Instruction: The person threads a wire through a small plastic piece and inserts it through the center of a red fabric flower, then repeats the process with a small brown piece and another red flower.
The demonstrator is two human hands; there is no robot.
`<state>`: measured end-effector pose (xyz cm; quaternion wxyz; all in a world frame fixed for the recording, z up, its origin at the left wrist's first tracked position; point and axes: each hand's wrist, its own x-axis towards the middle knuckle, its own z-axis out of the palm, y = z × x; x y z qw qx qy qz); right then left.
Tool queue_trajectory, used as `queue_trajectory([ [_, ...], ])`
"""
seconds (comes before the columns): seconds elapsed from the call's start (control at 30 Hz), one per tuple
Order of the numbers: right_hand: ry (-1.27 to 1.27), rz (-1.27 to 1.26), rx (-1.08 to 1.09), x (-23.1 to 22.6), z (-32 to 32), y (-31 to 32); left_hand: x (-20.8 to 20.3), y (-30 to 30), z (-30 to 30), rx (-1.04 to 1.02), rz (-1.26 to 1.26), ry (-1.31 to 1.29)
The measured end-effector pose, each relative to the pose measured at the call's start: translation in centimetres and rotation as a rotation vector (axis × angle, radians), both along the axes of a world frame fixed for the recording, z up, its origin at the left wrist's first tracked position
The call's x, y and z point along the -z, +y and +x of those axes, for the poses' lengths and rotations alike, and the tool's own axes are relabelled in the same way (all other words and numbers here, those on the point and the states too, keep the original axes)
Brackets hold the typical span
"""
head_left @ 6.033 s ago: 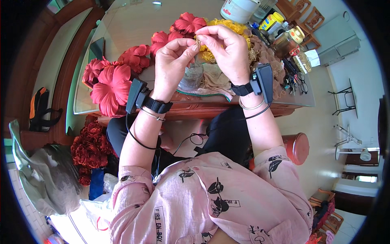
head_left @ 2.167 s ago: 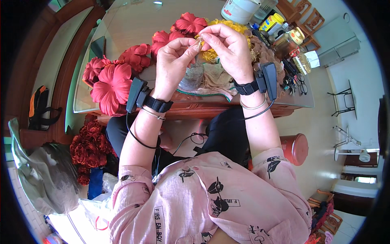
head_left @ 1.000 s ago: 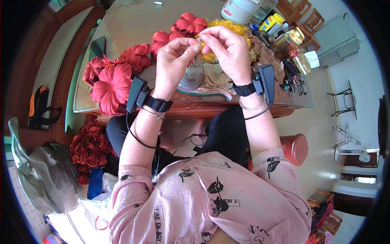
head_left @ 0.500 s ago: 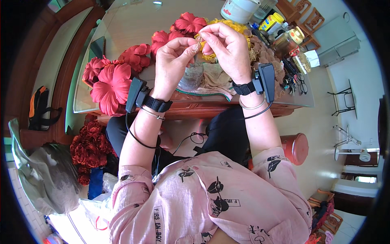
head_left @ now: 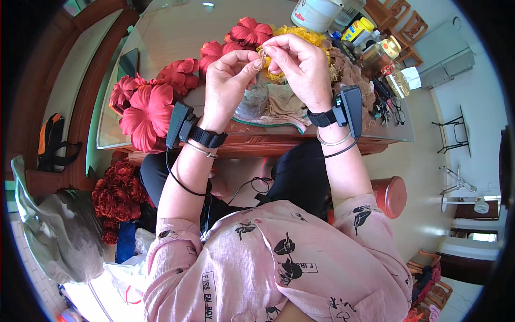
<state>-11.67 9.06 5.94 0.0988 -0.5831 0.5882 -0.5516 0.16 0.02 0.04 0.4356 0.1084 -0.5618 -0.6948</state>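
Over the table, my left hand (head_left: 229, 80) pinches a small tan, thread-like strand (head_left: 262, 57) between thumb and index finger. My right hand (head_left: 303, 65) pinches the same strand from the other side, so the fingertips of both hands nearly meet. The strand looks looped and is too small to make out fully. Below the hands sit a greyish clear container (head_left: 252, 103) and a crumpled beige cloth (head_left: 287, 102) with a green edge. Large red fabric flowers (head_left: 147, 111) lie to the left, and yellow flowers (head_left: 300, 35) are partly hidden behind my right hand.
Brown dried-looking flowers (head_left: 351, 75) lie to the right of my hands. Farther right are jars (head_left: 378, 56), eyeglasses (head_left: 398, 110) and small tools. A white bucket (head_left: 316, 13) stands at the back. A dark phone-like slab (head_left: 129, 63) lies at left; dark red flowers (head_left: 119, 188) are below the table.
My fingertips have shifted very slightly around the strand, and its loop looks a little different. Both hands keep their pinch; nothing else has visibly moved.
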Motion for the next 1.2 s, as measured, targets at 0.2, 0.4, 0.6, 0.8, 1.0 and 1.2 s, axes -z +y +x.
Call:
queue_trajectory([
  [0.2, -0.168, 0.018, -0.063, -0.16, -0.34, -0.17, 0.04, -0.11, -0.08, 0.002, 0.006, -0.006],
  [0.4, -0.182, -0.01, -0.071, 0.08, -0.37, -0.38, 0.09, -0.12, -0.11, 0.002, 0.013, 0.001],
  [0.6, -0.165, -0.008, -0.062, 0.09, -0.39, -0.38, 0.08, -0.17, -0.08, 0.006, 0.004, 0.005],
  [0.8, -0.068, -0.011, -0.014, 0.12, -0.07, -0.33, 0.08, -0.16, -0.05, 0.004, 0.004, 0.005],
  [1.0, -0.109, 0.02, -0.044, -0.08, -0.13, -0.18, 0.15, -0.22, -0.04, 0.008, 0.011, -0.006],
  [1.2, -0.131, 0.009, -0.029, -0.06, -0.22, -0.32, 0.22, -0.05, 0.27, 0.021, 0.028, 0.021],
])
